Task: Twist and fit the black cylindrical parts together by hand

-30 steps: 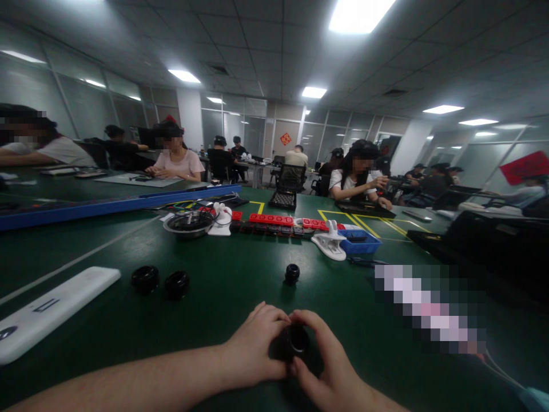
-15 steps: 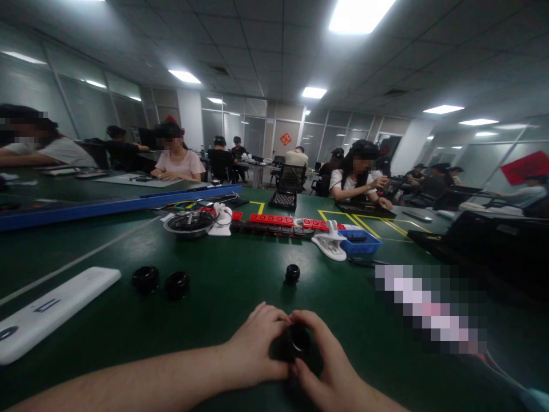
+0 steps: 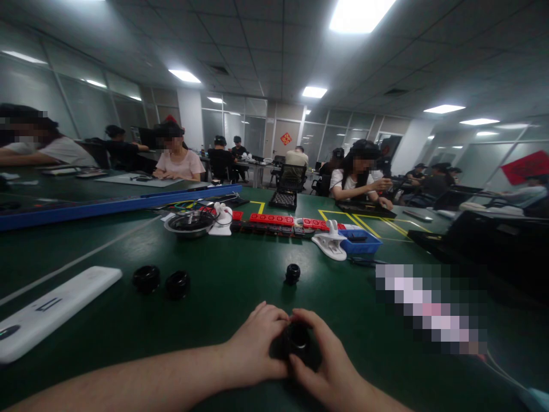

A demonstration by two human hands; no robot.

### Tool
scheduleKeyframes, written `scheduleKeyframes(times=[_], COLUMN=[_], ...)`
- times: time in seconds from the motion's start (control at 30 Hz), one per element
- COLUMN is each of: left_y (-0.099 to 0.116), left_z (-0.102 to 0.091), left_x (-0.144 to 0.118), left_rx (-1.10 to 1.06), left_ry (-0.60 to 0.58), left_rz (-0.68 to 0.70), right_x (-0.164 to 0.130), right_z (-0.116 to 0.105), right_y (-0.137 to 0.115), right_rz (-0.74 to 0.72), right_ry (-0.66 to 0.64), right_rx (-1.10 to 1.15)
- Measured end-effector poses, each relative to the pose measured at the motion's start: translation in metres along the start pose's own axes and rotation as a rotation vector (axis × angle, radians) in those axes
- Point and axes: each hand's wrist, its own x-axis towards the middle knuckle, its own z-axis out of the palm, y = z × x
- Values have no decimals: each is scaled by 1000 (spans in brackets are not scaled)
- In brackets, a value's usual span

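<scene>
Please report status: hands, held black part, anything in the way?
Left hand, right hand: both closed around black part. Black piece ahead on green table, apart, seemingly not in the way.

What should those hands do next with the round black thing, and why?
Maybe give the round black part a small twist with the right hand: its thumb and fingers curl around one side, while the left hand wraps the other.

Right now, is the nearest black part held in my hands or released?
Held: your left hand and right hand curl around the black part. Whether it touches the table, I cannot tell.
</scene>
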Motion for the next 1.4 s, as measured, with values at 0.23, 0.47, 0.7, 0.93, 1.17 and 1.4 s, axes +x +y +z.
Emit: scheduleKeyframes(times=[0.23, 0.47, 0.7, 0.93, 1.17, 1.4], left_y=[0, 2, 1, 1, 1, 1], left_z=[0, 0, 0, 0, -1, 0], left_x=[0, 1, 0, 0, 0, 0], left_rx=[2, 18, -14, -5, -16, -15], left_ry=[22, 30, 18, 25, 8, 33], left_rz=[22, 18, 5, -10, 0, -1], right_x=[0, 0, -1, 2, 0, 1], right_z=[-3, 2, -2, -3, -7, -1], right_y=[0, 6, 0, 0, -6, 2], right_rz=[25, 108, -35, 80, -45, 111], right_ry=[-20, 47, -14, 9, -36, 21], right_rx=[-28, 6, 13, -13, -1, -9])
